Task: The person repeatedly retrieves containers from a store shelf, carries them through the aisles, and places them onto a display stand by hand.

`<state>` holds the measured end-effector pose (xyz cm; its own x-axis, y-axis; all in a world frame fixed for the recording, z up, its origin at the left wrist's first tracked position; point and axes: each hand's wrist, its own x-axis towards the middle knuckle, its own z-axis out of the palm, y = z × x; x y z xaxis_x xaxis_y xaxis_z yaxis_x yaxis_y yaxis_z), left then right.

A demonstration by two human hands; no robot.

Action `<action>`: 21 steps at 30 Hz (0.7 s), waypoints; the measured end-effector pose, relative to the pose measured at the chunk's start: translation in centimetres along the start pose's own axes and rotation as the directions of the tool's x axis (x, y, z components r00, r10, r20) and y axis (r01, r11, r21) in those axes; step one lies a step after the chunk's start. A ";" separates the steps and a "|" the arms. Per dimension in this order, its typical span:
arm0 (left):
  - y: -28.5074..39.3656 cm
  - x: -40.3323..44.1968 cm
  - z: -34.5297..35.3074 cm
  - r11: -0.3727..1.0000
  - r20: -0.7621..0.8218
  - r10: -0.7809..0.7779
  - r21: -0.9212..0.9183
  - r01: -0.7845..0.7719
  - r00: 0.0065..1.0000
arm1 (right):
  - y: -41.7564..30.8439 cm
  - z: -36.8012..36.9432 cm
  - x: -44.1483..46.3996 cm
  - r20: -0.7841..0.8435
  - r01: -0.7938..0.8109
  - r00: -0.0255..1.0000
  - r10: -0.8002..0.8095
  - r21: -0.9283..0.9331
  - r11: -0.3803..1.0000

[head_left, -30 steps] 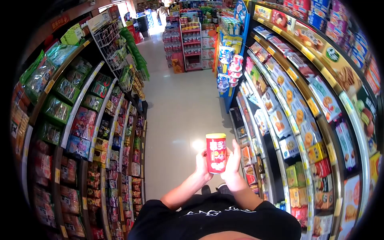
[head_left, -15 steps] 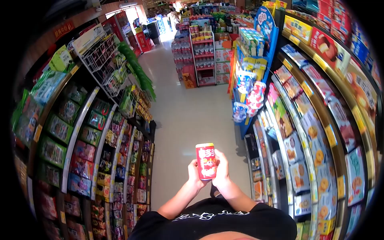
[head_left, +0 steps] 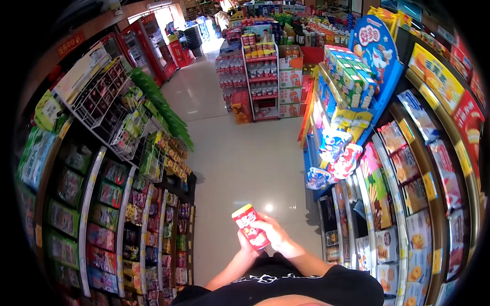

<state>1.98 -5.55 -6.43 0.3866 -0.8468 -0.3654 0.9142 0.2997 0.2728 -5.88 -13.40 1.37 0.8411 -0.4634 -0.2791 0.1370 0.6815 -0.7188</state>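
Observation:
A red can (head_left: 251, 227) with a yellow top and white lettering is tilted, its top leaning left, above the aisle floor in front of my body. My left hand (head_left: 248, 245) is wrapped round its lower left side, with the fingers mostly hidden behind the can. My right hand (head_left: 271, 232) grips the right side, its fingers reaching over the can's front edge.
Packaged snacks fill the left shelves (head_left: 90, 204) and the right shelves (head_left: 404, 204). A wire rack (head_left: 109, 109) juts out at left, a blue display stand (head_left: 377, 46) at right. Ahead stands a drink shelf (head_left: 262, 76). Tiled floor (head_left: 229, 168) runs between.
The can has gone from upright to tilted left and sits lower in view. My right hand has shifted onto its front edge. The blue stand and drink shelf appear nearer.

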 end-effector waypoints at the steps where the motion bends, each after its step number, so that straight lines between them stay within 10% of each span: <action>1: 0.7 2.3 -1.1 1.000 0.065 -0.008 0.025 0.006 0.998 | -0.8 -0.3 1.8 -0.001 -0.017 1.000 0.017 -0.028 0.999; 21: 14.9 48.0 14.5 0.991 -0.046 -0.120 0.061 0.122 0.992 | -22.9 -7.0 44.1 -0.239 0.125 0.958 -0.160 -0.155 0.980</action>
<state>32.42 -48.06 -7.00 0.2797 -0.8552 -0.4364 0.9455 0.1662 0.2801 24.43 -53.42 1.04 0.6585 -0.6884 -0.3042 0.1586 0.5221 -0.8380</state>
